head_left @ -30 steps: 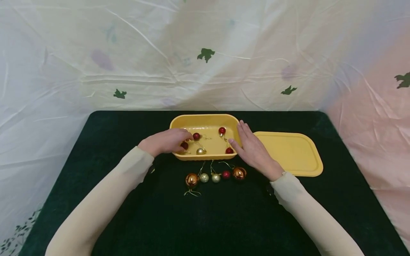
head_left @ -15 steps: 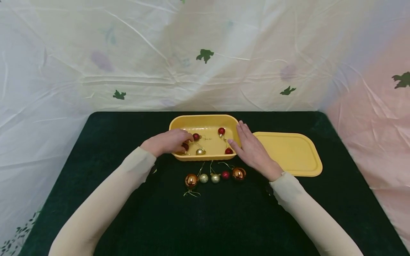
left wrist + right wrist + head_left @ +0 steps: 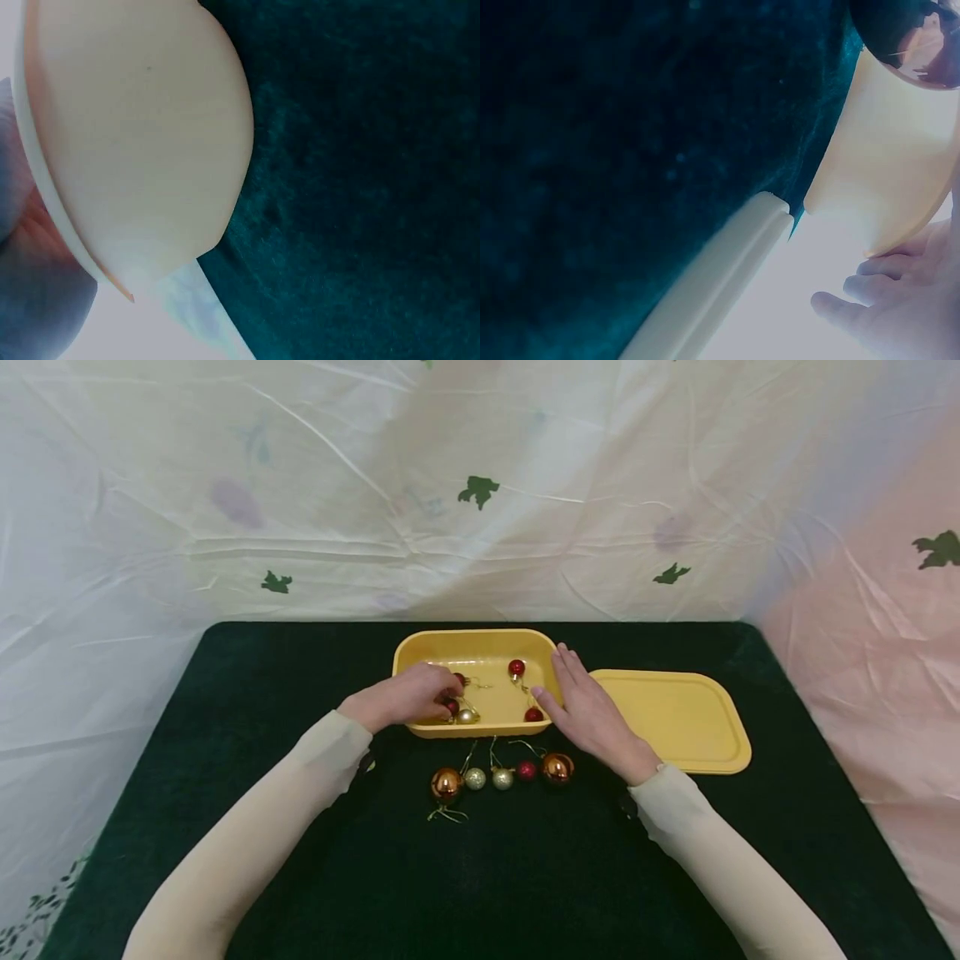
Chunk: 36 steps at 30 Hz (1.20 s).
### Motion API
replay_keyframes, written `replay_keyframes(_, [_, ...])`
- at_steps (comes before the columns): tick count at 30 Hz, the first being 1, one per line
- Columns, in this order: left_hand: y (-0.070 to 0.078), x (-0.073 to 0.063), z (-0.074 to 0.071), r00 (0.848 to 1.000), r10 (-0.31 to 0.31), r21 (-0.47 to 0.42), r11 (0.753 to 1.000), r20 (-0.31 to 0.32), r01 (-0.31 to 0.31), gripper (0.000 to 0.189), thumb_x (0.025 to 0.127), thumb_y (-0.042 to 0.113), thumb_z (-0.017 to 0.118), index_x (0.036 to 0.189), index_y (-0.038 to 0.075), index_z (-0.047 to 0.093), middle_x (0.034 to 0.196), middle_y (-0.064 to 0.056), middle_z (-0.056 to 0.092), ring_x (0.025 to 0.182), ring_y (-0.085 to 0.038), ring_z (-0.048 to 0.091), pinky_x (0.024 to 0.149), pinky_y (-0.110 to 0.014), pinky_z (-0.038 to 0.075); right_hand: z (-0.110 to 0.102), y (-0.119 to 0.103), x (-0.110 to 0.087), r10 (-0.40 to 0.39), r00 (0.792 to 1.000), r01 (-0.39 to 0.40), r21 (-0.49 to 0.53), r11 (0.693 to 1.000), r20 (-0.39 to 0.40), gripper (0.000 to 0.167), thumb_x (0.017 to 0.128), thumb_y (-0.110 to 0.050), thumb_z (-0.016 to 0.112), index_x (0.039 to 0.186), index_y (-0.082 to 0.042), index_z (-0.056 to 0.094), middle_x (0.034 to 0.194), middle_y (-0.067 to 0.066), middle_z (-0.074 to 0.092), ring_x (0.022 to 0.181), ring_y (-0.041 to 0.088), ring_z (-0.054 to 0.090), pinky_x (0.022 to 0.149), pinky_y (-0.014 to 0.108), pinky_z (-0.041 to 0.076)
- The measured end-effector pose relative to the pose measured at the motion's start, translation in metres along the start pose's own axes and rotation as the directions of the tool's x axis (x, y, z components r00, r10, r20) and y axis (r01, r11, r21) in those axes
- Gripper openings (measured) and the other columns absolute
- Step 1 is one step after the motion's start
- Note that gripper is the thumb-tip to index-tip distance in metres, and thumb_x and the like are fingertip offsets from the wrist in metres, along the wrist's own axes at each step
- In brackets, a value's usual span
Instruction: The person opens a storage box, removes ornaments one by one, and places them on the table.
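Note:
A yellow box stands at the back middle of the dark green table, with several small baubles inside. My left hand reaches over its left front rim, fingers and thumb around a dark red bauble. Right beside the thumb lies a gold bauble, and another red bauble shows partly behind the fingers. At the box's right end, my right hand rests along the wall with straight fingers, thumb at the rim. Near it inside are two red baubles, one farther back and one in front.
The yellow lid lies flat right of the box. In front of the box is a row of baubles: a copper one, two glittery gold ones, a red one and another copper one. Draped cloth hangs behind the table.
My left hand has moved slightly right inside the box, and the dark red bauble at its fingers has shifted right towards the gold bauble. My right hand stays at the box's right end.

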<state>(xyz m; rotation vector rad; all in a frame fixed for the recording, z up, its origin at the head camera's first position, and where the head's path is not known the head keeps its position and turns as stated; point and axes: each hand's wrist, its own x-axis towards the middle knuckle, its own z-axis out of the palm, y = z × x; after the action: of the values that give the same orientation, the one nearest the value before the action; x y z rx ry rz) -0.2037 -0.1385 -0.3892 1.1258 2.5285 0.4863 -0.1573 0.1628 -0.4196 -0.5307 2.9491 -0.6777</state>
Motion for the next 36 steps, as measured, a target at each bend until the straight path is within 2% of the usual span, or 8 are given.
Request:
replay_keyframes(4, [-0.001, 0.002, -0.001, 0.999, -0.029, -0.045, 0.999, 0.041, 0.031, 0.033, 0.093, 0.009, 0.078, 0.123, 0.001, 0.07, 0.116, -0.011, 0.069, 0.102, -0.021, 0.065, 0.097, -0.04, 0.053, 0.0, 0.0, 0.0, 0.003, 1.0, -0.003, 0.0, 1.0, 0.001, 0.086, 0.108, -0.059, 0.037, 0.162, 0.005, 0.016, 0.171, 0.021, 0.01, 0.158, 0.033, 0.011, 0.126, 0.051, 0.016])
replay_keyframes(8, [-0.002, 0.003, -0.002, 0.997, -0.03, -0.055, 0.998, 0.075, 0.034, 0.028, 0.092, 0.006, 0.077, 0.119, 0.003, 0.072, 0.114, -0.008, 0.069, 0.101, -0.02, 0.064, 0.097, -0.039, 0.053, 0.0, -0.001, -0.001, 0.001, 1.0, -0.001, -0.001, 1.0, -0.002, 0.085, 0.108, -0.058, 0.038, 0.162, 0.005, 0.017, 0.171, 0.02, 0.01, 0.158, 0.034, 0.011, 0.126, 0.052, 0.017])
replay_keyframes(12, [-0.003, 0.004, -0.002, 0.997, -0.017, -0.039, 0.999, 0.077, 0.02, 0.023, 0.09, 0.002, 0.077, 0.112, 0.005, 0.075, 0.108, -0.006, 0.071, 0.098, -0.019, 0.065, 0.095, -0.038, 0.053, 0.0, -0.002, 0.001, -0.008, 1.0, 0.008, -0.003, 1.0, -0.008, 0.085, 0.109, -0.056, 0.038, 0.162, 0.006, 0.017, 0.171, 0.021, 0.01, 0.158, 0.036, 0.013, 0.125, 0.053, 0.018])
replay_keyframes(16, [-0.004, 0.003, -0.002, 0.998, -0.001, -0.014, 1.0, 0.062, 0.001, 0.023, 0.089, 0.001, 0.077, 0.112, 0.005, 0.077, 0.107, -0.006, 0.072, 0.097, -0.018, 0.065, 0.095, -0.039, 0.053, 0.0, -0.002, 0.002, -0.013, 1.0, 0.013, -0.005, 1.0, -0.014, 0.084, 0.109, -0.056, 0.039, 0.162, 0.007, 0.018, 0.171, 0.021, 0.011, 0.157, 0.037, 0.015, 0.125, 0.053, 0.019])
replay_keyframes(20, [-0.004, 0.002, -0.001, 0.999, -0.008, -0.016, 1.0, 0.038, 0.008, 0.023, 0.091, 0.003, 0.076, 0.114, 0.004, 0.077, 0.109, -0.008, 0.072, 0.097, -0.02, 0.063, 0.095, -0.04, 0.052, 0.0, -0.001, 0.003, -0.012, 1.0, 0.012, -0.005, 1.0, -0.006, 0.085, 0.109, -0.056, 0.038, 0.162, 0.006, 0.017, 0.171, 0.021, 0.01, 0.158, 0.037, 0.014, 0.125, 0.052, 0.018])
replay_keyframes(26, [0.0, -0.005, -0.001, 0.999, 0.001, -0.062, 0.998, -0.047, -0.004, 0.021, 0.094, 0.006, 0.075, 0.115, 0.003, 0.076, 0.108, -0.008, 0.071, 0.095, -0.021, 0.062, 0.092, -0.04, 0.053, -0.001, 0.0, 0.002, -0.005, 1.0, 0.005, -0.005, 1.0, 0.001, 0.086, 0.109, -0.057, 0.038, 0.162, 0.006, 0.016, 0.171, 0.021, 0.009, 0.158, 0.036, 0.012, 0.125, 0.053, 0.018])
replay_keyframes(30, [0.002, -0.013, -0.002, 0.994, 0.027, -0.091, 0.995, -0.109, -0.037, 0.022, 0.095, 0.008, 0.075, 0.116, 0.003, 0.075, 0.11, -0.008, 0.071, 0.1, -0.021, 0.064, 0.094, -0.041, 0.053, -0.001, 0.001, 0.002, -0.008, 1.0, 0.008, -0.001, 1.0, -0.004, 0.085, 0.109, -0.056, 0.039, 0.162, 0.006, 0.016, 0.171, 0.022, 0.01, 0.158, 0.036, 0.012, 0.125, 0.053, 0.018])
replay_keyframes(36, [0.007, -0.026, -0.005, 0.987, 0.011, -0.141, 0.989, -0.162, -0.034, 0.029, 0.096, 0.014, 0.074, 0.124, 0.005, 0.073, 0.119, -0.008, 0.07, 0.109, -0.022, 0.064, 0.099, -0.043, 0.051, -0.001, 0.002, 0.002, -0.005, 1.0, 0.005, 0.001, 1.0, -0.003, 0.085, 0.109, -0.056, 0.039, 0.162, 0.006, 0.016, 0.171, 0.022, 0.01, 0.158, 0.036, 0.012, 0.125, 0.054, 0.018])
